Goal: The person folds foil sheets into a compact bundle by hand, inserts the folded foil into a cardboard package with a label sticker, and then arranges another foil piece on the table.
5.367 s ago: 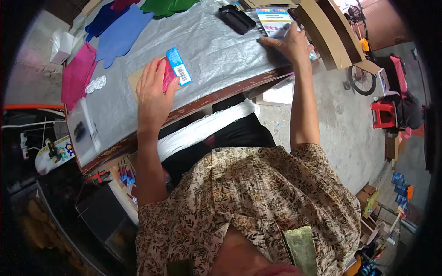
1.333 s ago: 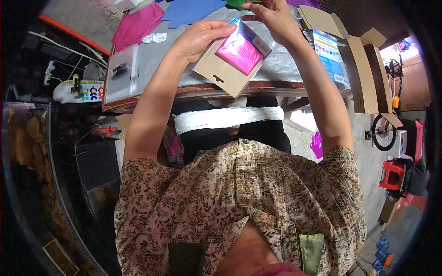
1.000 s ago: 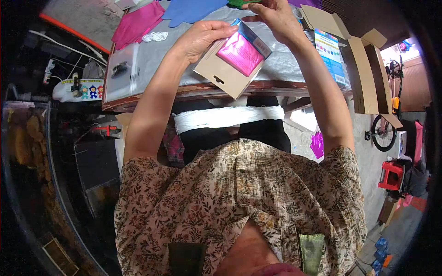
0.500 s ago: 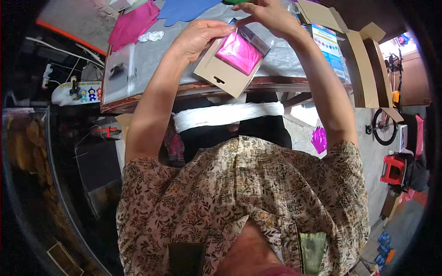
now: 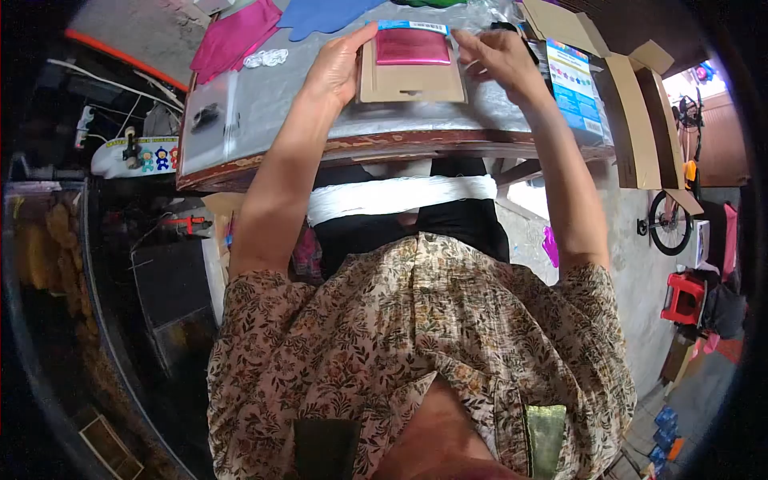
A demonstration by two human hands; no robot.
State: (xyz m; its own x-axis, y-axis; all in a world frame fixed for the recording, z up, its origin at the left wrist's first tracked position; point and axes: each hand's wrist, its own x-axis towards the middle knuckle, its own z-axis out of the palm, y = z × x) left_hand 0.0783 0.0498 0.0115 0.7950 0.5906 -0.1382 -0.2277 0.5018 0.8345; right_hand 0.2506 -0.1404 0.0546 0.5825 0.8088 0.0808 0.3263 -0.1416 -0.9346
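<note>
A brown cardboard backing card (image 5: 412, 84) with a hang slot lies flat toward me over the grey-covered table. On it sits a shiny pink foil packet (image 5: 413, 50), and a blue printed strip with a barcode (image 5: 426, 27) runs along the far edge. My left hand (image 5: 338, 68) grips the card's left side, thumb at the far corner. Just off the right edge is my right hand (image 5: 506, 64), its thumb and fingers loosely bent and apart, with nothing seen in them.
Pink cloth (image 5: 232, 36), blue cloth (image 5: 324, 16) and a bundle of white string (image 5: 266, 58) lie at the far left. A printed colourful package (image 5: 572, 88) and an open cardboard box (image 5: 628, 120) stand to the right. White cord bundle (image 5: 404, 198) stretches across my lap.
The card has turned from tilted to square with me and moved farther up the table. My right hand has come off the far end to its right side.
</note>
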